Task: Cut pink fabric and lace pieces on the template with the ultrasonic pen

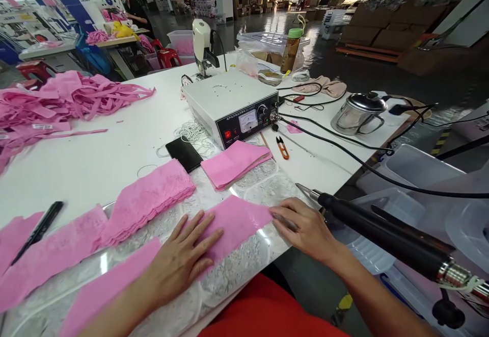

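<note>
My left hand [183, 258] lies flat with spread fingers on a pink fabric piece [239, 222], pressing it to a clear, patterned table cover [229, 276]. My right hand [303, 225] is closed at the fabric's right tip. A slim grey object [286, 222] shows among its fingers; its kind is unclear. Just right of that hand, a black-handled tool with a pointed metal tip [382, 235] slants across the table edge. Behind the fabric sits a folded pink stack [235, 163]. A layered pink stack [148, 199] is to the left, and another pink strip [110, 281] runs partly under my left forearm.
A control box [244, 107] with a dial stands behind the stacks, its black cable [344, 146] crossing rightward. Around it are a phone [184, 153], orange snips [282, 148] and a lidded metal cup [359, 112]. A black marker [38, 230] lies left. Plastic bins [428, 174] stand right.
</note>
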Demonstrator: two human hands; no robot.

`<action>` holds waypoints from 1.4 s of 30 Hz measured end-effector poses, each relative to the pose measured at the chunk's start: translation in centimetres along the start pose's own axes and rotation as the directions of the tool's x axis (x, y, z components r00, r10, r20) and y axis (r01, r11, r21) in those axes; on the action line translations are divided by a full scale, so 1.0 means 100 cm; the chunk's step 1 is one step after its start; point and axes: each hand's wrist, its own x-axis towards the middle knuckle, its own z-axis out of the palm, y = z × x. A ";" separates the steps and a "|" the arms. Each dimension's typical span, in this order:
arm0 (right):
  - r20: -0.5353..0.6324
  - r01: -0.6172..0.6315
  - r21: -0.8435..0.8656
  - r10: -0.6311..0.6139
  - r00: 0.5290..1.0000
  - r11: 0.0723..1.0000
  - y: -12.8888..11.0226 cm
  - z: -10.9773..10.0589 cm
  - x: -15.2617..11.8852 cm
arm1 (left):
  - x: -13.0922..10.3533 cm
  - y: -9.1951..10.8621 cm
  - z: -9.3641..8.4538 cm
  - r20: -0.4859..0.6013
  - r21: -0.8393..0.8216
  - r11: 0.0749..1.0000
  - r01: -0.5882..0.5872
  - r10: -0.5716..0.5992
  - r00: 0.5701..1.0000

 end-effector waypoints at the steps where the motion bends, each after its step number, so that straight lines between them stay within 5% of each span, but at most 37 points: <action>1: 0.003 0.009 -0.011 -0.009 1.000 1.000 0.000 0.001 0.001 | 0.000 0.000 -0.001 0.003 0.006 1.000 0.001 -0.001 1.000; 14: -0.058 0.075 -0.089 -0.080 0.995 0.993 0.011 0.010 -0.002 | 0.002 0.002 -0.008 0.004 0.037 0.999 -0.017 0.016 1.000; 18: -0.206 0.100 0.000 -0.098 0.974 0.995 0.014 0.006 -0.010 | 0.006 0.002 -0.014 -0.002 0.045 0.998 -0.045 0.045 0.999; 24: -0.403 -0.079 0.133 0.126 0.906 0.988 0.017 0.000 -0.051 | 0.046 0.001 -0.011 -0.051 -0.079 0.972 -0.220 0.216 0.975; 27: -0.452 -0.273 0.322 0.401 0.797 0.906 0.023 0.004 -0.075 | 0.069 -0.001 -0.003 -0.023 -0.166 0.947 -0.275 0.275 0.961; 29: -0.459 -0.337 0.532 0.599 0.656 0.777 0.028 0.007 -0.085 | 0.079 -0.002 0.002 0.006 -0.194 0.936 -0.295 0.302 0.953; 31: -0.454 -0.275 0.711 0.721 0.523 0.647 0.033 0.007 -0.086 | 0.085 -0.002 0.005 0.025 -0.204 0.928 -0.310 0.322 0.946; 33: -0.484 -0.141 0.790 0.749 0.454 0.596 0.035 0.005 -0.078 | 0.086 -0.001 0.007 0.026 -0.211 0.925 -0.317 0.329 0.944; 37: -0.609 0.132 0.779 0.691 0.390 0.612 0.030 0.000 -0.043 | 0.084 0.000 0.008 0.004 -0.215 0.926 -0.309 0.317 0.948; 42: -0.693 0.297 0.720 0.671 0.265 0.627 0.028 -0.005 -0.003 | 0.084 0.001 0.008 0.020 -0.185 0.932 -0.311 0.320 0.947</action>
